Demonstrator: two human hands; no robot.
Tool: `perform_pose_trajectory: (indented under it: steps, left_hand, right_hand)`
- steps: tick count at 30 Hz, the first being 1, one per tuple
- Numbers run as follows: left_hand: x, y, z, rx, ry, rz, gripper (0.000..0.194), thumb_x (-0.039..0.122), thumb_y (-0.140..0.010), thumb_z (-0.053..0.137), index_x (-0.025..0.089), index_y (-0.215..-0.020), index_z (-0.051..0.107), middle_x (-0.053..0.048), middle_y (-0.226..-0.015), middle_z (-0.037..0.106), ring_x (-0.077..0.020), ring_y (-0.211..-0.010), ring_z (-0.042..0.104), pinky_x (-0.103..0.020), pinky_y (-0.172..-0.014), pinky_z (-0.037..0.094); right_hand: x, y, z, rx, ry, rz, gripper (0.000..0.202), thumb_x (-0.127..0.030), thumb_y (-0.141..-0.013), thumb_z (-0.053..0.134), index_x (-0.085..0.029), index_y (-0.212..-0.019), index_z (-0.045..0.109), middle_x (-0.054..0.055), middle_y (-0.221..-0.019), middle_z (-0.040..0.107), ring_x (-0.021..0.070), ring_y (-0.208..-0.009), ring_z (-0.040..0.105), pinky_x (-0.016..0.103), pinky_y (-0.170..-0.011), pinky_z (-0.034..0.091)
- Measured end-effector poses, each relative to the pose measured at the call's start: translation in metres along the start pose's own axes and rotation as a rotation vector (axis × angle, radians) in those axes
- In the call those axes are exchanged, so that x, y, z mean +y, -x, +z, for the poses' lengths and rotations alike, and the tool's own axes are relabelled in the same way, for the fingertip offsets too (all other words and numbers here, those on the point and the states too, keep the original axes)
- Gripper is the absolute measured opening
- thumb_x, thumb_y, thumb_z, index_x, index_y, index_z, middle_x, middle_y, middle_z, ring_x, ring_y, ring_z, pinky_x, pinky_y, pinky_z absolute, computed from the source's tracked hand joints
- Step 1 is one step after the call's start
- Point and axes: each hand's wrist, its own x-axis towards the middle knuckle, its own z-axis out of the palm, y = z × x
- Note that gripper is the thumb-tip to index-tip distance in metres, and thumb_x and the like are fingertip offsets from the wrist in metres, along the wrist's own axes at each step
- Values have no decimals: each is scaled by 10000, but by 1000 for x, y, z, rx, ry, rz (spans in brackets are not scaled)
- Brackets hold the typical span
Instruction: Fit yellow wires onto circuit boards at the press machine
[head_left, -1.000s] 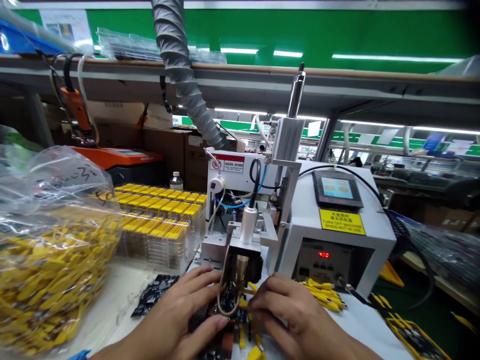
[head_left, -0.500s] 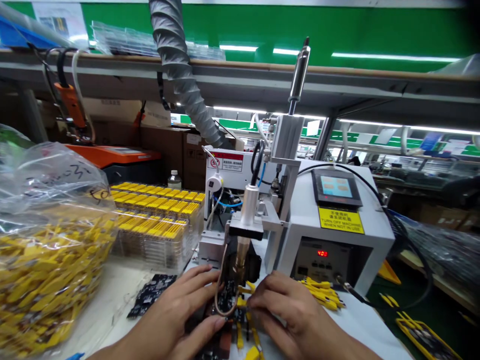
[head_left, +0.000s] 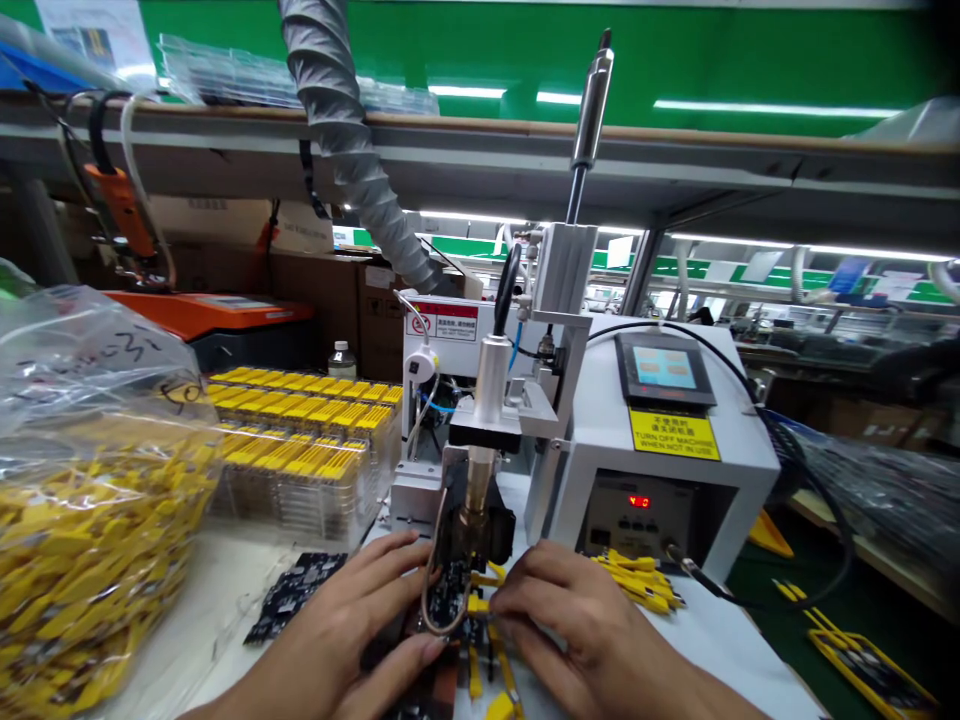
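Observation:
A dark circuit board (head_left: 452, 585) lies under the metal tip of a soldering machine (head_left: 480, 490). My left hand (head_left: 356, 615) rests on the board's left side, thumb and fingers apart, holding nothing. A thin curved tube hangs down beside its fingertips. On the right, my right hand (head_left: 574, 610) has its fingers bent together at a small yellow part (head_left: 478, 604) at the board's right edge. More yellow pieces (head_left: 501, 707) lie below, between the hands. Another dark board (head_left: 292, 595) is left of my left hand.
At left are a clear bag of yellow parts (head_left: 97, 560) and stacked trays of yellow pieces (head_left: 307, 430). Loose yellow parts (head_left: 641, 580) lie right of my right hand, before a white control box (head_left: 675, 420). A grey hose (head_left: 337, 120) hangs above.
The machine's upper cylinder and head sit slightly lower against the frame. The whole view has shifted a little, moving the surroundings left. Both hands keep nearly the same positions.

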Motion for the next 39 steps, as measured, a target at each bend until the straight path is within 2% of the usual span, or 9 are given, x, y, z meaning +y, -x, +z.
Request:
perform_pose_trajectory:
  steps: [3, 7, 13, 19, 25, 28, 32, 36, 39]
  left_hand:
    - [-2, 2, 1, -30, -21, 25, 413, 226, -943, 602, 315, -1345, 581, -23, -1374, 630, -257, -1284, 567, -420, -1065, 480]
    - [-3, 3, 3, -40, -79, 128, 342, 197, -997, 524, 310, -1305, 619, -18, -1394, 613, -245, -1349, 490, -369, -1062, 485]
    - [-4, 3, 7, -4, -130, 138, 317, 242, -1010, 514, 319, -1298, 623, -27, -1355, 640, -264, -1299, 532, -392, -1048, 499]
    - [-5, 5, 8, -51, -159, 145, 334, 252, -988, 563, 323, -1309, 617, -32, -1359, 636, -286, -1297, 536, -443, -1071, 478]
    - [3, -3, -1, -51, -96, 102, 373, 164, -956, 523, 299, -1292, 611, -28, -1309, 671, -246, -1245, 591, -396, -1027, 526]
    - [3, -3, -1, -9, -70, 63, 418, 207, -929, 572, 262, -1342, 567, -48, -1265, 700, -249, -1204, 628, -413, -1024, 528]
    - [-1, 1, 3, 0, -71, 27, 461, 274, -907, 630, 270, -1362, 553, -55, -1266, 701, -289, -1227, 611, -476, -1026, 516]
    - [1, 1, 4, 1, -58, 23, 356, 275, -918, 623, 281, -1274, 631, -45, -1250, 708, -286, -1227, 610, -456, -1022, 522]
    - [7, -3, 4, -1, -21, -33, 262, 278, -934, 602, 309, -1175, 699, -34, -1229, 712, -275, -1181, 641, -445, -991, 543]
  right_hand:
    - [2, 1, 1, 5, 12, 4, 234, -119, -917, 516, -152, -952, 745, 106, -843, 689, 216, -784, 653, 303, -691, 536]
    - [3, 2, 2, 6, -1, 0, 233, -121, -918, 520, -143, -961, 748, 115, -862, 691, 220, -804, 652, 310, -706, 539]
    - [1, 1, 0, 11, -3, -4, 237, -116, -918, 514, -135, -963, 746, 122, -864, 690, 225, -809, 650, 314, -704, 538]
    - [-1, 0, 0, 22, 12, -4, 254, -119, -907, 500, -128, -948, 750, 127, -844, 684, 233, -784, 646, 325, -685, 541]
    - [-2, 1, 0, 16, 22, -2, 248, -119, -916, 501, -130, -938, 748, 121, -839, 685, 221, -781, 649, 306, -676, 532]
    - [-1, 1, 1, 19, 10, 3, 246, -119, -907, 503, -134, -939, 746, 114, -828, 690, 215, -764, 660, 301, -675, 539]
    - [0, 2, 2, 34, -17, 21, 237, -130, -894, 512, -152, -935, 744, 96, -822, 711, 204, -738, 676, 288, -665, 544]
    - [-1, 1, 4, 82, -70, 29, 238, -128, -876, 520, -161, -918, 752, 83, -822, 737, 197, -734, 695, 277, -670, 545]
    - [-1, 0, 5, 101, -103, 33, 241, -128, -872, 522, -159, -909, 758, 83, -819, 744, 193, -743, 704, 270, -681, 544]
